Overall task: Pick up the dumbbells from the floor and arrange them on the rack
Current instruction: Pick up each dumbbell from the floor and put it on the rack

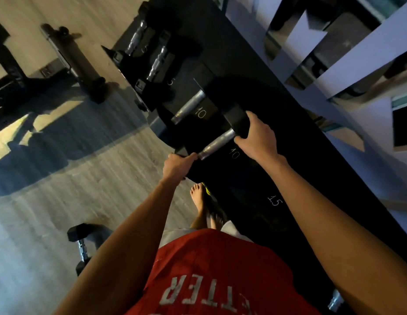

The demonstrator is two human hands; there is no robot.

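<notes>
A black hex dumbbell with a bare steel handle [217,143] lies across the black rack [250,71] at the slot marked 10. My left hand [178,165] grips its near head and my right hand [258,137] grips its far head. Beside it on the rack rests another dumbbell [188,106] at a 10 mark, and two smaller dumbbells [159,56] sit further along. One more dumbbell [83,245] lies on the wooden floor at lower left, partly hidden by my left forearm.
The rack's slot marked 15 [275,200] is in shadow near my right forearm. My bare feet [199,202] stand at the rack's base. A bench frame [73,62] stands on the floor at upper left. A mirrored wall [334,53] runs behind the rack.
</notes>
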